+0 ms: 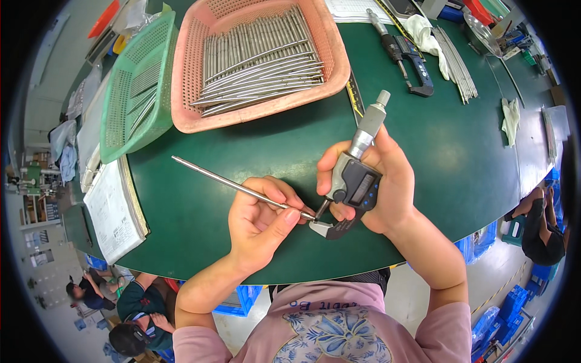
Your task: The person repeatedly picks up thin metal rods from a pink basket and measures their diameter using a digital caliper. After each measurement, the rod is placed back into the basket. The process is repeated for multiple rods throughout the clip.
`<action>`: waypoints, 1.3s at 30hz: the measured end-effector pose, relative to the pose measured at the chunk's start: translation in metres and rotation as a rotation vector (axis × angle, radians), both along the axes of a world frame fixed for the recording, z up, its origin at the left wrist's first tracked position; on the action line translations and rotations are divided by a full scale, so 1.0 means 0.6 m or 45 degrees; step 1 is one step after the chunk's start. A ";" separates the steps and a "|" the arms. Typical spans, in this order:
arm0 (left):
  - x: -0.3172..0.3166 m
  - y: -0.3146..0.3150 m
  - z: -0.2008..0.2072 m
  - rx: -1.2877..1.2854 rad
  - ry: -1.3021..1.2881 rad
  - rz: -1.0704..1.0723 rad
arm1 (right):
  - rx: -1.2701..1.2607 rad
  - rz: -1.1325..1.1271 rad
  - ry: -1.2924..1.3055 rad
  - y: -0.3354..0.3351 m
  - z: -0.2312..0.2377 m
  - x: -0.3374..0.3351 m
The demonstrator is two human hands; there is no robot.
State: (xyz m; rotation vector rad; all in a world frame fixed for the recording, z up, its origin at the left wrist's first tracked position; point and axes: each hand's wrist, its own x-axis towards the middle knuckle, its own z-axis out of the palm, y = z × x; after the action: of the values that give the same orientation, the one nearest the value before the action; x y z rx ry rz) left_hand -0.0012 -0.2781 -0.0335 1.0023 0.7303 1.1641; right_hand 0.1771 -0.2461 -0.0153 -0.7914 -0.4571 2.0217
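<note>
"Rod [221, 179], where?"

"Pinched in left hand [254, 227], tip by the spindle [324, 209] of a micrometer [358, 184] grasped in right hand [390, 181]; contact too small to tell."

"Advice?"

"Keep square to the spindle, steady, with only a light touch on the thimble [370, 124]."

"And around?"

"Glossy green counter [448, 163], pink basket [183, 91] of rods [260, 60] ahead, pale floor [404, 296] and seated people [142, 302] beyond."

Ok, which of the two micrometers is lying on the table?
The upper-right micrometer, beside the white cloth; the other micrometer is held in the right hand.
</note>
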 end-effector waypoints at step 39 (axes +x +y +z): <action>-0.005 -0.004 -0.010 0.035 -0.030 -0.035 | 0.035 0.036 -0.033 -0.004 -0.004 -0.004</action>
State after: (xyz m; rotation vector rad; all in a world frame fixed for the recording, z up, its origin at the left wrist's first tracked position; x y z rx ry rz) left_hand -0.0044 -0.2805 -0.0396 1.0169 0.6820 1.1629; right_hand 0.1748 -0.2484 -0.0177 -0.7989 -0.5125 2.0287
